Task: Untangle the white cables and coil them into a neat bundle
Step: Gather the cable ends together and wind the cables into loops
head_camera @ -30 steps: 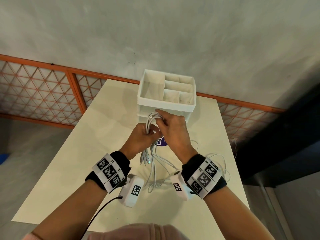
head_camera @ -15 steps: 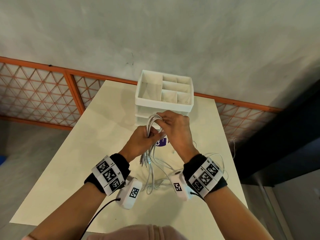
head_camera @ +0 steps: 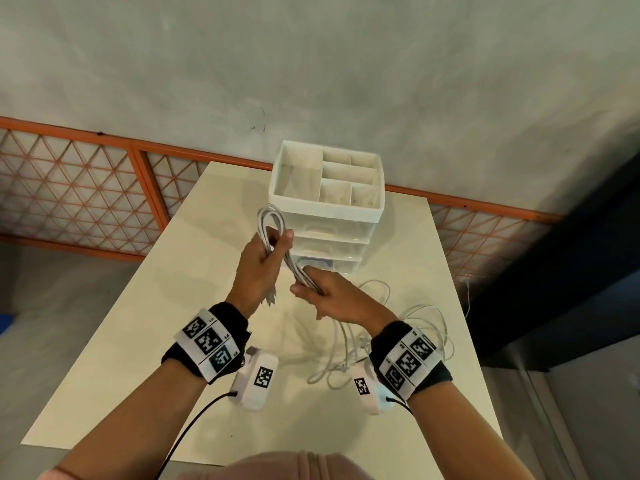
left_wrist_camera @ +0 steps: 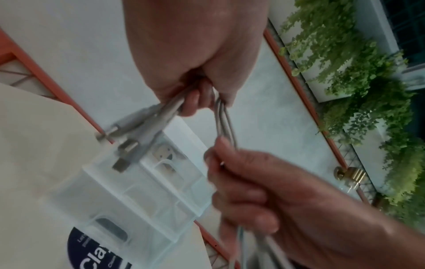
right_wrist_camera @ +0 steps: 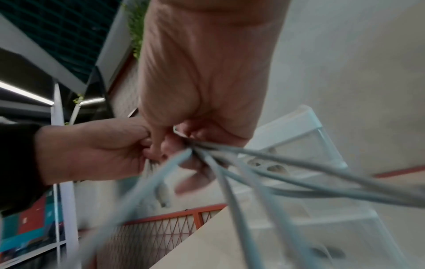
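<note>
Several white cables (head_camera: 273,220) are folded into a loop that sticks up from my left hand (head_camera: 263,261), which grips the bundle above the table. Their plug ends (left_wrist_camera: 124,143) hang out below its fist in the left wrist view. My right hand (head_camera: 322,292) grips the same strands (head_camera: 301,271) just below and to the right, thumb and fingers curled round them (left_wrist_camera: 224,125). From the right hand (right_wrist_camera: 184,145) the loose cable lengths (right_wrist_camera: 264,174) fan out and trail down to a slack pile (head_camera: 349,344) on the table.
A white drawer organiser (head_camera: 329,202) with an open compartment tray on top stands right behind my hands. The cream table (head_camera: 138,323) ends close at left, right and front. More slack cable (head_camera: 436,327) lies near the right edge. An orange lattice fence (head_camera: 69,195) runs behind.
My hands have separated: the left lifted the folded loop up and to the left, and the right slid down the strands toward me, drawing them taut between the two hands.
</note>
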